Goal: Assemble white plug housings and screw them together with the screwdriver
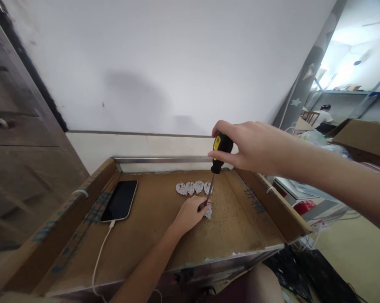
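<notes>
In the head view, just past the left hand's (pixel 191 212) fingertips, one small pale piece (pixel 208 211) lies under work; that hand pinches it, a dark bit showing at the thumb, too small to identify. Above it, the right hand (pixel 240 145) is wrapped around a screwdriver (pixel 221 148), whose shaft slants down to the left fingers; whether the tip is seated is hidden. Beyond the left hand, four similar pieces (pixel 190 187) stand in a row on the cardboard-covered table (pixel 152 240), prongs up. One seems under way; whether those four are finished, I cannot tell.
</notes>
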